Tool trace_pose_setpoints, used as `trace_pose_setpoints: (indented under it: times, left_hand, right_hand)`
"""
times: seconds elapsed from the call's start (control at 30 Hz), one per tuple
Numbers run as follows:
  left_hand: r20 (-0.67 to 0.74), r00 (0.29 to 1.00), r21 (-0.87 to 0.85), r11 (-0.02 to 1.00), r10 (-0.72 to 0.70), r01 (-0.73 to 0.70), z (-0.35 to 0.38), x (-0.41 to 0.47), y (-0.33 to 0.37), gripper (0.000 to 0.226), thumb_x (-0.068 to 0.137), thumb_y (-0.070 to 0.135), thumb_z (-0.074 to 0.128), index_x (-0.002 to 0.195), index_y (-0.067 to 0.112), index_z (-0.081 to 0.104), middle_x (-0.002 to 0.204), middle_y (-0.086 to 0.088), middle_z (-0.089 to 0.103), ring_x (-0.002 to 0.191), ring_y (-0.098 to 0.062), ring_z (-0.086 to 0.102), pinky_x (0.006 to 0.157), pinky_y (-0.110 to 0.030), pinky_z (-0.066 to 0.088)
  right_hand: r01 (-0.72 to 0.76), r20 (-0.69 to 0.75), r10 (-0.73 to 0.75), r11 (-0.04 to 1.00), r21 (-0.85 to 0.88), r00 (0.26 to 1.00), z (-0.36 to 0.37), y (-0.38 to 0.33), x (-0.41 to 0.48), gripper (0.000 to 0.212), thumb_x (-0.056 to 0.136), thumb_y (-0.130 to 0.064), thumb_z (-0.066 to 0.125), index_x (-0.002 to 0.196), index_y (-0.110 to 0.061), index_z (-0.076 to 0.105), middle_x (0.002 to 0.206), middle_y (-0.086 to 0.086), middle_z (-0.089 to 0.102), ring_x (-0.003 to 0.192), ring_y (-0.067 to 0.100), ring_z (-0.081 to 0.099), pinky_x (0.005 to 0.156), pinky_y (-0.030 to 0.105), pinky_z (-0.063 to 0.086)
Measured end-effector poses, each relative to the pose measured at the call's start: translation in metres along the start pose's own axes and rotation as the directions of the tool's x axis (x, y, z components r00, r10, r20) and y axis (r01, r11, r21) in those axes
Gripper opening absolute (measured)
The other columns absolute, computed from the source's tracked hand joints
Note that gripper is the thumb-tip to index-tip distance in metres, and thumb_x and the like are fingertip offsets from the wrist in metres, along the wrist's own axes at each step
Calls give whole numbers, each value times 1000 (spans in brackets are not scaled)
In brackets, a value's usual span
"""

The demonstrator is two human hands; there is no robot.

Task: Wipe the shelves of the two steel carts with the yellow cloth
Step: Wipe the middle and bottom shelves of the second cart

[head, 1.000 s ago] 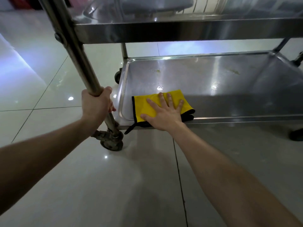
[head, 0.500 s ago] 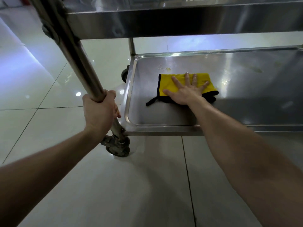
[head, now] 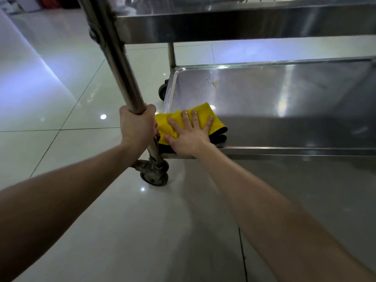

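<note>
A steel cart fills the upper right. Its bottom shelf (head: 284,102) is a shallow tray with a raised rim, and a shelf above it (head: 234,25) crosses the top of the view. The yellow cloth (head: 201,117), edged in black, lies folded at the shelf's near left corner. My right hand (head: 189,135) presses flat on it with fingers spread. My left hand (head: 137,127) is wrapped around the cart's near left post (head: 116,58). A small yellowish stain (head: 212,83) sits on the shelf beyond the cloth.
The cart stands on glossy white floor tiles (head: 61,88). A caster wheel (head: 154,177) is under the gripped post and another wheel (head: 162,92) is at the far left corner. Boxes and red items line the top left edge.
My right hand has slid the cloth from the far left part of the shelf back toward me into the near left corner. My left hand keeps its hold on the post.
</note>
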State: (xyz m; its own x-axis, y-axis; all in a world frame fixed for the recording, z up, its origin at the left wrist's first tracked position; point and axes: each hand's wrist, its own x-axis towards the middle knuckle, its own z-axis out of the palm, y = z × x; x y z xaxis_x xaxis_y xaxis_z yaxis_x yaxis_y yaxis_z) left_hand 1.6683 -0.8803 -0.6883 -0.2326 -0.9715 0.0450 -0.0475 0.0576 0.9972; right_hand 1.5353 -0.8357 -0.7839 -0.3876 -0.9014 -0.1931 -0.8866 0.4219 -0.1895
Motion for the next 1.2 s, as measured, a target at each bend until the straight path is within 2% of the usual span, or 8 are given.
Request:
trace_pose_setpoints:
  times: [0.17,0.27,0.33,0.5,0.67,0.87,1.0,1.2]
  left_hand:
    - [31,1000,40,999,-2,1,-3,1,3,6,90,4,59,90,6,54,56,-13,39,39,-24,42,50,-38,48]
    - [33,999,75,997,-12,10,-6,3,2,8,90,8,61,97,5,57,57,-11,46,41,-22,48,54,-38,56]
    - [34,999,90,996,-4,1,-7,3,1,7,92,9,62,92,8,56,54,-6,49,42,-19,51,53,-35,58]
    - [-2,1000,70,997,13,-13,-4,0,1,16,92,8,61,85,16,50,51,-3,47,42,-18,49,51,-33,57]
    - [16,1000,59,998,17,-18,-5,3,-6,10,93,7,61,96,8,52,51,-4,44,42,-18,46,53,-34,57]
    - [9,998,55,997,62,-62,-2,5,-12,10,92,7,60,94,2,51,49,-4,44,41,-20,45,51,-33,52]
    - [-23,999,26,999,39,-39,0,8,-11,22,90,5,58,74,7,44,46,-2,40,39,-23,41,51,-34,47]
    - [-24,1000,32,999,-19,20,1,4,0,19,94,2,59,82,7,46,51,-11,39,40,-25,39,51,-37,45]
  right_hand:
    - [15,-3,-15,999,34,1000,-1,44,-42,70,100,-79,21,165,-59,3,179,-11,-14,165,25,-19,120,74,-18]
    - [-106,-14,107,994,39,994,-7,98,-53,79,93,-89,26,163,-62,3,179,-15,-14,165,22,-18,123,72,-16]
    - [-213,-38,215,976,46,976,-13,135,-58,91,83,-100,24,162,-63,2,179,-15,-14,165,22,-17,123,72,-17]
    - [-345,-29,347,937,62,937,-24,176,-35,113,62,-114,11,162,-64,-2,179,-10,-16,164,29,-21,118,78,-17]
    - [-395,-38,396,918,32,917,-33,162,25,108,69,-110,10,163,-59,-7,179,2,-21,162,40,-23,111,86,-16]
    - [-288,-21,288,957,-18,958,-38,81,91,100,82,-100,13,167,-51,-6,178,12,-19,161,48,-20,105,90,-17]
    - [-156,-8,156,987,-26,988,-24,19,89,89,91,-91,15,168,-50,-3,178,11,-18,161,47,-21,106,89,-19]
    - [27,42,-26,999,-24,999,-10,17,38,76,99,-82,17,166,-54,-7,177,0,-25,162,35,-27,112,82,-22]
